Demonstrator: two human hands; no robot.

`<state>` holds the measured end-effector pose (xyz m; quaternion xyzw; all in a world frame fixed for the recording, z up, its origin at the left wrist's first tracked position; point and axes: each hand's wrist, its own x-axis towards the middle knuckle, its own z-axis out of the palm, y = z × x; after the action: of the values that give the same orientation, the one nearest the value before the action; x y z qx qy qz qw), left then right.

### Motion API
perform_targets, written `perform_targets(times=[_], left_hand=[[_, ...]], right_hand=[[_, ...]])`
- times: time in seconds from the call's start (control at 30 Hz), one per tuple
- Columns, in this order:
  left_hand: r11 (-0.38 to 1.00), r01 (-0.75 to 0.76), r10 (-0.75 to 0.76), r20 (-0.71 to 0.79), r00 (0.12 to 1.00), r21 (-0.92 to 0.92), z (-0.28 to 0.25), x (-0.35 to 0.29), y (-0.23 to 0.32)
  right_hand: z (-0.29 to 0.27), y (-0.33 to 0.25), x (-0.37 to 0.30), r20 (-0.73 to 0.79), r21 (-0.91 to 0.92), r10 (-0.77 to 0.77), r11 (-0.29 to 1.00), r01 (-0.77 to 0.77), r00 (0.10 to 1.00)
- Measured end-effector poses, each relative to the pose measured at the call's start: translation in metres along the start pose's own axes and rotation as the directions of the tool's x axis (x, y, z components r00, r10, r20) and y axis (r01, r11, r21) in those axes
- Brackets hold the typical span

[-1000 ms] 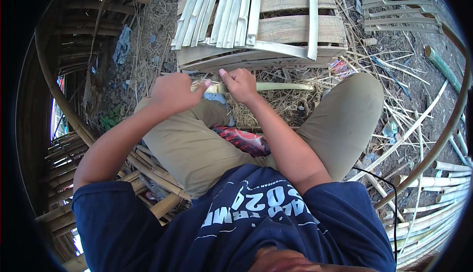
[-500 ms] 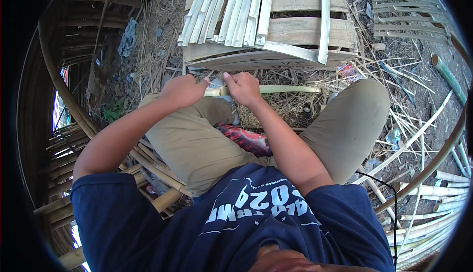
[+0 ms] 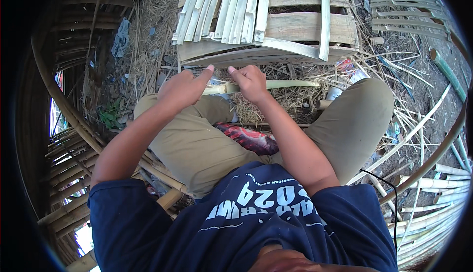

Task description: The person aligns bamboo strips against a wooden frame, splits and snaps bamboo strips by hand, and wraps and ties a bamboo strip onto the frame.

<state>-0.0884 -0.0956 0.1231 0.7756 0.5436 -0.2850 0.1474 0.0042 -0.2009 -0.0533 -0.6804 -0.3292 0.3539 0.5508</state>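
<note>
A pale green bamboo strip (image 3: pixel 291 83) lies crosswise in front of me above my lap, its right part long and bare. My left hand (image 3: pixel 181 87) is closed at its left end, which the hand hides, with the thumb stretched out toward the far side. Further right, my right hand (image 3: pixel 251 82) is closed over the strip, its thumb pointing away from me too. A short stretch of strip shows between the hands. The fingers curl underneath, so their exact grip is hidden, as is any small thing in them.
Just beyond my hands stands a wooden slatted crate (image 3: pixel 305 28) with several split bamboo strips (image 3: pixel 236 15) on top. A slatted bamboo panel (image 3: pixel 406 5) lies far right. Bamboo poles (image 3: pixel 433 198) are heaped at right, and dry straw (image 3: pixel 281 105) covers the ground between my knees.
My hands have moved slightly apart, the right one a little to the right and the left one to the left. The strip remains between them.
</note>
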Motion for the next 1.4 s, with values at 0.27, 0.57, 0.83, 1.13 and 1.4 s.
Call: perform_targets(times=[0.27,0.57,0.83,1.13,1.4], left_hand=[[0.968,-0.245,0.228,0.203,0.952,0.062,-0.008,-0.013,-0.006],[0.476,-0.616,0.619,0.258,0.742,0.628,-0.044,-0.062,0.021],[0.894,-0.446,0.423,0.246,0.872,0.047,-0.031,-0.045,0.007],[0.778,-0.629,0.628,-0.053,0.777,0.001,-0.006,-0.060,-0.002],[0.666,-0.733,0.734,-0.056,0.677,-0.140,0.004,-0.069,-0.007]], right_hand=[[-0.004,-0.005,-0.014,0.049,-0.178,-0.113,0.977,0.120,0.992],[-0.026,-0.006,-0.017,-0.081,-0.178,-0.301,0.942,0.283,0.950],[-0.042,-0.087,-0.035,-0.123,-0.073,-0.424,0.906,0.418,0.897],[-0.002,-0.108,-0.070,-0.164,0.028,-0.632,0.764,0.645,0.757],[-0.001,-0.105,-0.076,-0.157,-0.149,-0.689,0.725,0.673,0.708]])
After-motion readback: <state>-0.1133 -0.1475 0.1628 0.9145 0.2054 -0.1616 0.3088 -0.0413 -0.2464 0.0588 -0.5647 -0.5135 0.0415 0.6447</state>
